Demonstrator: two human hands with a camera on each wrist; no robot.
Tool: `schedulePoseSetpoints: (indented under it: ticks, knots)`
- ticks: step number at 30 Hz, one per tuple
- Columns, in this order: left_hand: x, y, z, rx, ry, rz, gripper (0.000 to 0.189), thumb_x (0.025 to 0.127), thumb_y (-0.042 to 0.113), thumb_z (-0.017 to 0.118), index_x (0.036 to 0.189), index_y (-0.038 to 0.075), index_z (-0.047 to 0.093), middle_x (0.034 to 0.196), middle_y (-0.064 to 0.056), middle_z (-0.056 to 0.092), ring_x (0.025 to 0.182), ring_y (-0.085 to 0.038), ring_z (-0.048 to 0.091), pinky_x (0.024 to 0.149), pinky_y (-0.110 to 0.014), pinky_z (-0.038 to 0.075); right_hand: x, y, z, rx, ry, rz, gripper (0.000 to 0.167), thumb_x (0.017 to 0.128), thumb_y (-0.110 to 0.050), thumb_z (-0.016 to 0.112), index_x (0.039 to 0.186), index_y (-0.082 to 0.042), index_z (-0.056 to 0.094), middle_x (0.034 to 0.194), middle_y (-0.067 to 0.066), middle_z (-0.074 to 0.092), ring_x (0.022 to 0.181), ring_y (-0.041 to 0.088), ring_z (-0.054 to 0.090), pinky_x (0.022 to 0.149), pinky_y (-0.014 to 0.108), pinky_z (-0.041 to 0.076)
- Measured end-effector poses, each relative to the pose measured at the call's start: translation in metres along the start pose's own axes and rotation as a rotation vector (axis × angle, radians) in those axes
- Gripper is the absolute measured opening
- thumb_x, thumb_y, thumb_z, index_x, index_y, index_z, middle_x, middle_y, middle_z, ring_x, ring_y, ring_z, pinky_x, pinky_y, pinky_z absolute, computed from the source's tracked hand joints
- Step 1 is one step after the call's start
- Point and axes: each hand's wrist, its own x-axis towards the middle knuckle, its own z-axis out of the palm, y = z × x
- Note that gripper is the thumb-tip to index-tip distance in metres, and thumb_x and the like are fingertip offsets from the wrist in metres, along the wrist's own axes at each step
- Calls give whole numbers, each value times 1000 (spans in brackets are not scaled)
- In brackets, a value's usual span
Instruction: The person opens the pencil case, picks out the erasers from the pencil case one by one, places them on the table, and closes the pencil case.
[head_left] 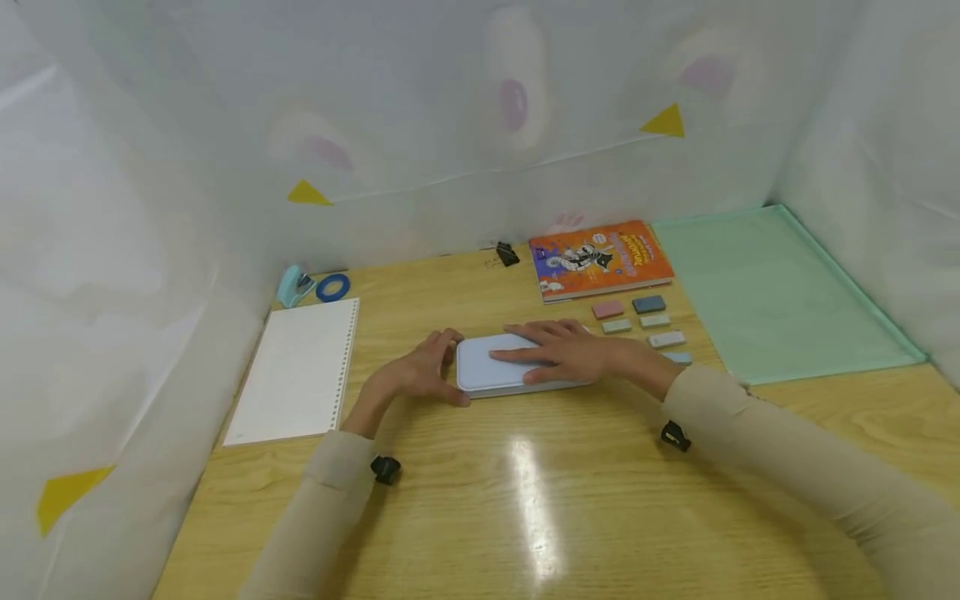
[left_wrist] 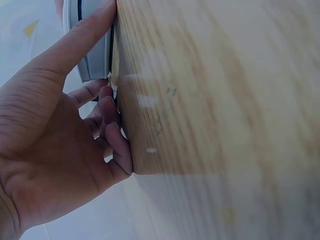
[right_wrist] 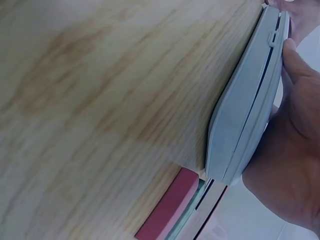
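A pale blue pencil case (head_left: 476,367), lid down, lies on the wooden table in the middle of the head view. My left hand (head_left: 416,368) holds its left end, with the thumb at the near corner and the curled fingers round the far side. Across the lid rests my right hand (head_left: 573,354), fingers spread and fairly straight. In the right wrist view the side of the case (right_wrist: 240,115) shows a dark seam and a small clasp (right_wrist: 273,38). The left wrist view has the thumb (left_wrist: 82,40) against the case's side.
Several erasers (head_left: 607,309) lie right of the case, before an orange book (head_left: 600,258). A green mat (head_left: 795,292) covers the right. At left are a white notebook (head_left: 292,371), blue tape roll (head_left: 332,287) and stapler (head_left: 294,286). A black binder clip (head_left: 507,253) sits behind.
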Motion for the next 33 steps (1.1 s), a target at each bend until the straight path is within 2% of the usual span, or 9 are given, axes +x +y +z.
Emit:
schedulePoseSetpoints:
  ticks: [7, 14, 18, 21, 23, 25, 29, 33]
  knots:
    - [-3, 1, -1, -11, 8, -2, 97, 78, 37, 92, 150, 10, 33, 138, -17, 46, 129, -32, 48, 109, -50, 44, 3, -2, -3, -8, -66, 29, 59, 110, -54, 38, 165, -40, 21, 174, 10, 6, 157, 43, 13, 116, 69, 16]
    - [-8, -2, 0, -16, 9, 0, 95, 78, 36, 92, 149, 10, 34, 136, -17, 47, 128, -33, 49, 108, -50, 44, 11, 9, 12, -10, -59, 12, 59, 108, -64, 31, 163, -52, 14, 175, 6, 4, 155, 44, 14, 115, 70, 18]
    - [-9, 1, 2, -30, -3, -22, 97, 77, 37, 93, 150, 11, 34, 139, -16, 46, 130, -32, 48, 110, -50, 43, 5, -8, 0, -4, -87, 19, 60, 110, -55, 37, 165, -39, 22, 173, 12, 8, 154, 46, 17, 114, 69, 20]
    - [-7, 2, 2, -23, -1, -20, 97, 77, 38, 93, 150, 11, 34, 139, -16, 46, 130, -32, 48, 110, -49, 43, 2, -12, -3, -22, -84, 38, 59, 111, -50, 41, 166, -35, 24, 174, 12, 8, 155, 43, 17, 116, 67, 19]
    - [-5, 1, 1, -15, 9, -9, 96, 77, 39, 92, 149, 11, 35, 138, -16, 46, 130, -32, 49, 110, -49, 44, 1, -9, -2, -24, -50, 35, 59, 110, -48, 44, 165, -33, 26, 174, 11, 10, 156, 42, 16, 116, 67, 19]
    - [-5, 1, 1, -14, 20, -6, 96, 77, 38, 93, 149, 10, 35, 138, -16, 47, 130, -32, 49, 110, -49, 44, 0, -5, 1, 19, 5, 18, 59, 110, -44, 48, 164, -30, 30, 174, 10, 13, 157, 40, 16, 118, 68, 17]
    - [-11, 2, 1, 1, 29, 2, 97, 80, 36, 91, 153, 6, 34, 140, -19, 47, 131, -34, 48, 111, -50, 42, -7, 10, 9, 238, 174, -14, 55, 110, -34, 53, 161, -19, 40, 170, 11, 28, 156, 39, 21, 121, 65, 17]
    - [-26, 0, 1, 51, 71, 21, 82, 91, 33, 82, 153, 0, 40, 139, -21, 51, 129, -35, 50, 110, -51, 43, -36, 20, -4, 427, 310, 53, 47, 112, -31, 49, 158, -19, 45, 164, 8, 41, 152, 36, 33, 119, 62, 28]
